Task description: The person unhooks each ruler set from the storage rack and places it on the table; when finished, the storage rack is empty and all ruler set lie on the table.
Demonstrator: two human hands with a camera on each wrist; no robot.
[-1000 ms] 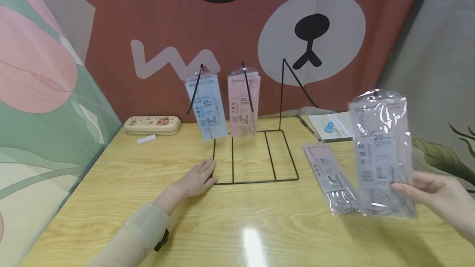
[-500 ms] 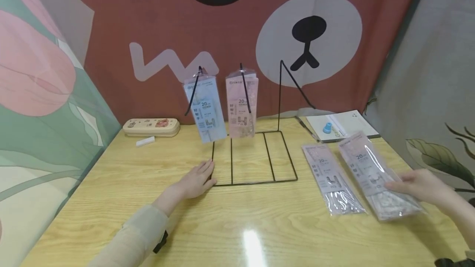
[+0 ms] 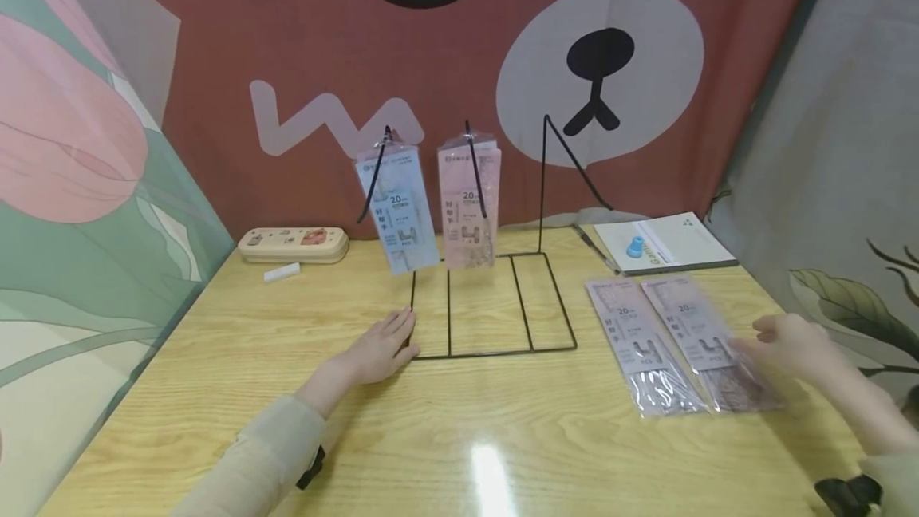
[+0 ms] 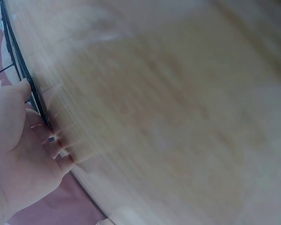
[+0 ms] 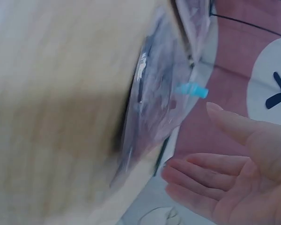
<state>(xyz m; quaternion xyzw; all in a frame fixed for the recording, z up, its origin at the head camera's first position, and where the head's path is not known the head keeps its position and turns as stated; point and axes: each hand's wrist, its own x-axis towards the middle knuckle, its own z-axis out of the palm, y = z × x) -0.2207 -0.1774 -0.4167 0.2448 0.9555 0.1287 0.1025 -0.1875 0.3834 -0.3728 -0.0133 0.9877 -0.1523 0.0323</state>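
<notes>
My left hand [image 3: 376, 349] rests at the left front corner of a black wire display rack [image 3: 488, 354], its thumb beside the wire in the left wrist view. My right hand [image 3: 797, 345] is just right of a pink packet [image 3: 692, 325] in clear plastic, holding nothing; in the right wrist view its fingers [image 5: 196, 180] are loosely extended. A second pink packet [image 3: 625, 321] lies alongside on the table. Hanging from the rack's hooks are a blue packet [image 3: 402, 218] at left and a pink hanging packet [image 3: 459, 238] in the middle; the right hook [image 3: 577, 162] carries nothing.
Behind the flat packets lie a white notebook [image 3: 692, 242], a small blue piece [image 3: 635, 246] on top of it and a black pen [image 3: 594, 248]. A cream pencil case [image 3: 293, 245] and a white stick-like piece [image 3: 282, 271] are at the back left. A bear-print curtain [image 3: 323, 38] hangs behind.
My right hand has lowered the held packet onto the table beside the other flat one and let go of it. My left hand has stayed at the rack's corner.
</notes>
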